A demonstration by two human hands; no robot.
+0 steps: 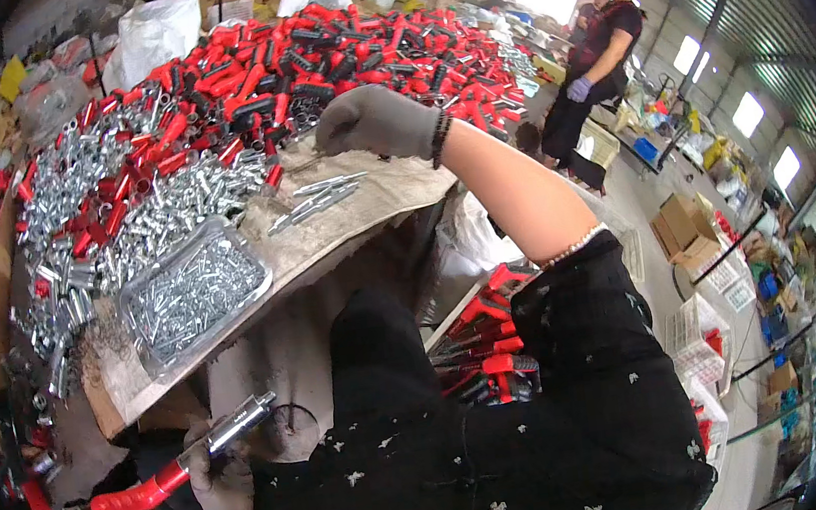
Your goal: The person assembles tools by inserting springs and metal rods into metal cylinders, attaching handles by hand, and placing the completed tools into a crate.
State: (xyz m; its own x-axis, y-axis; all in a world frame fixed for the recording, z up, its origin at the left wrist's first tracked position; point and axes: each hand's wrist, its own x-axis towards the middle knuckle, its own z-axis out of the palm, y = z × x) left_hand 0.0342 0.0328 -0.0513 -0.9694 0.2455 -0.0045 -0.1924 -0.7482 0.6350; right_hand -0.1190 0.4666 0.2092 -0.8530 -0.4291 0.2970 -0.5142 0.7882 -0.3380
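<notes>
My left hand [220, 478], in a grey glove, grips a tool with a red handle and a silver metal shaft [185, 462] low at my left side, below the table edge. My right hand [375, 121], also gloved, reaches out over the worn table [325, 234] and rests at the edge of the heap of red-and-black handles [305, 55]; whether it holds anything I cannot tell. A few loose silver shafts [316, 197] lie on the bare tabletop just under that hand. A clear tray of small metal screws [193, 290] sits near the table's front edge.
A pile of silver metal sleeves [112, 218] covers the table's left part. A bin of finished red-handled tools [484, 347] stands beside my lap. Another person in dark clothes and gloves [597, 62] stands at the right; two more people sit behind the table. Cardboard boxes [686, 223] line the floor.
</notes>
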